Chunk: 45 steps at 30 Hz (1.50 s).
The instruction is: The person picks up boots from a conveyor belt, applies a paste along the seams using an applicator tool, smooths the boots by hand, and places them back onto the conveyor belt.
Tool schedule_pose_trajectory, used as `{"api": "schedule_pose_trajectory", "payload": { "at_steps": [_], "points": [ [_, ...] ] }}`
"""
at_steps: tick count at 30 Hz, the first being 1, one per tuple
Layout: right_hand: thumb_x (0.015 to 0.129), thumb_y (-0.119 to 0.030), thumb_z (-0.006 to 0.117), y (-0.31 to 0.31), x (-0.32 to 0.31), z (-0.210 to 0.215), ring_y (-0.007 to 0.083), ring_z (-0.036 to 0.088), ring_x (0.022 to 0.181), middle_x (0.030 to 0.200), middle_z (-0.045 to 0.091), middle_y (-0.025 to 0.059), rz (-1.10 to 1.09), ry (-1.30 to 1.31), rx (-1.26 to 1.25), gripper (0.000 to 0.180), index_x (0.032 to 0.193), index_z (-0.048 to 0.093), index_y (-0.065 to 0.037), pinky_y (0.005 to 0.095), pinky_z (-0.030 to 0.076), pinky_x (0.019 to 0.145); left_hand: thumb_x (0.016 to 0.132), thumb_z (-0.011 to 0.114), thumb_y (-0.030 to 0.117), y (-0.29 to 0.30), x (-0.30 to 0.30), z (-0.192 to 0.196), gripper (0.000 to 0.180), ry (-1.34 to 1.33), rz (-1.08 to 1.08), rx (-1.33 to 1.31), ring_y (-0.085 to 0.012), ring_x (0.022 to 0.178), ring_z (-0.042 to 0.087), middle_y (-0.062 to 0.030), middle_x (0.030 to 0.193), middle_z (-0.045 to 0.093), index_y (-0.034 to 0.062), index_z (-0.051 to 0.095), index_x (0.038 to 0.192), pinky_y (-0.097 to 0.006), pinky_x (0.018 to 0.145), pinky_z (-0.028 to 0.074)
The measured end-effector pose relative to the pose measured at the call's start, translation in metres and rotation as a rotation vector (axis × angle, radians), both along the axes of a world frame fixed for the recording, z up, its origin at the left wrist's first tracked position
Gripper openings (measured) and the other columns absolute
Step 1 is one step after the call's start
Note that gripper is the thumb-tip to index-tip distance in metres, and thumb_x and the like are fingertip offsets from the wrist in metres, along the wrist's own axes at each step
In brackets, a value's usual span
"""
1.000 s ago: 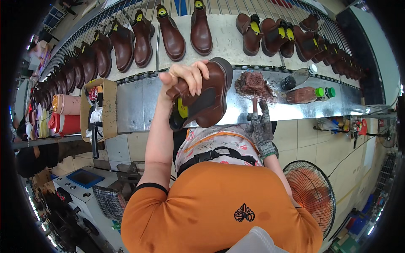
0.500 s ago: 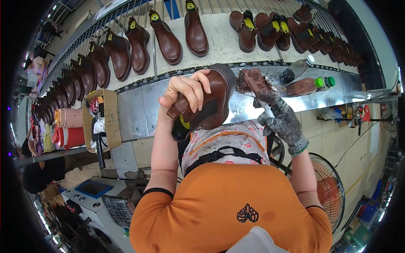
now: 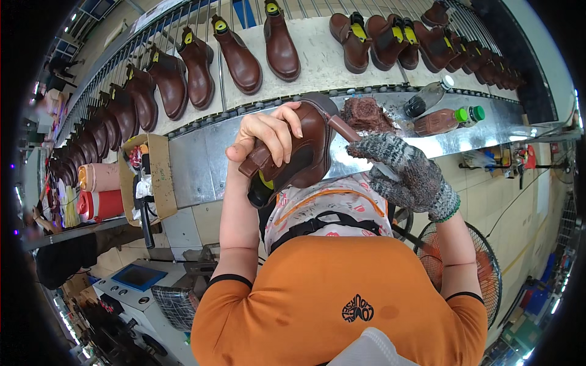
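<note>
My bare left hand [image 3: 267,137] is wrapped round a brown ankle boot [image 3: 310,143], holding it off the bench with its sole side turned up and away. The boot's dark elastic panel and yellow lining show. My right hand [image 3: 410,174], in a grey knitted glove, is closed on a flat brush-like tool [image 3: 345,129] with a brown-stained end and a pale handle. The tool's end meets the boot near the sole edge. Just beyond the gloved hand, a dark reddish-brown crumbly sponge or pad [image 3: 366,113] lies on the metal bench [image 3: 195,161].
Several brown boots [image 3: 238,58] stand along the roller conveyor behind the bench. Bottles with dark and brown liquid [image 3: 436,122] lie at right. A cardboard box [image 3: 162,177] with tools and a red cooler jug [image 3: 108,205] are at left. A fan [image 3: 488,262] stands at lower right.
My gloved right hand has moved left and turned, bringing the tool from over the brown pad to the boot. My left hand and the boot have barely shifted.
</note>
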State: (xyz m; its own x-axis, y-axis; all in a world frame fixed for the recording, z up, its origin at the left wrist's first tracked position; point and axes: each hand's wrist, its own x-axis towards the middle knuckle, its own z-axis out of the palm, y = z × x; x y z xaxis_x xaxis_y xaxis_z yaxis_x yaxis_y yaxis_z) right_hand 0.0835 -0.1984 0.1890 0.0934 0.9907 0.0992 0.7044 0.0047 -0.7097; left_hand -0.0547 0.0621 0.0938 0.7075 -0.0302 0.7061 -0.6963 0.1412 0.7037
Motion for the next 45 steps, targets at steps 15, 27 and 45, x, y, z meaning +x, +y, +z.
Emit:
{"api": "schedule_pose_trajectory", "payload": {
  "at_steps": [15,27,45],
  "points": [
    [0.078,-0.022,0.067,0.003,0.012,0.003,0.0320,0.058,0.101,0.110,0.062,0.0124,0.015,0.077,0.065,0.042,0.117,0.060,-0.010,0.0370,0.044,0.089,0.069,0.031,0.085,-0.001,0.000,0.001,0.085,0.008,0.005,-0.012,-0.0227,0.081,0.055,-0.0036,0.059,0.061,0.0083,0.064,0.053,-0.042,0.104,0.020],
    [0.086,-0.045,0.048,0.003,0.011,0.006,0.0267,0.063,0.098,0.105,0.066,0.0113,-0.037,0.140,0.093,0.051,0.112,0.062,-0.003,0.0368,0.046,0.088,0.070,0.030,0.085,-0.003,-0.001,0.000,0.085,-0.004,-0.002,0.005,-0.0225,0.081,0.055,-0.0031,0.058,0.061,0.0087,0.063,0.052,-0.041,0.104,0.020],
    [0.082,-0.024,0.051,0.047,0.003,-0.076,0.0298,0.061,0.099,0.109,0.064,0.0127,-0.004,0.312,0.256,0.039,0.115,0.062,-0.008,0.0358,0.046,0.086,0.077,0.023,0.082,0.060,-0.013,-0.031,0.086,-0.001,0.033,-0.164,-0.0267,0.095,0.047,-0.0067,0.070,0.059,0.0071,0.063,0.065,-0.046,0.106,0.016]
  ]
}}
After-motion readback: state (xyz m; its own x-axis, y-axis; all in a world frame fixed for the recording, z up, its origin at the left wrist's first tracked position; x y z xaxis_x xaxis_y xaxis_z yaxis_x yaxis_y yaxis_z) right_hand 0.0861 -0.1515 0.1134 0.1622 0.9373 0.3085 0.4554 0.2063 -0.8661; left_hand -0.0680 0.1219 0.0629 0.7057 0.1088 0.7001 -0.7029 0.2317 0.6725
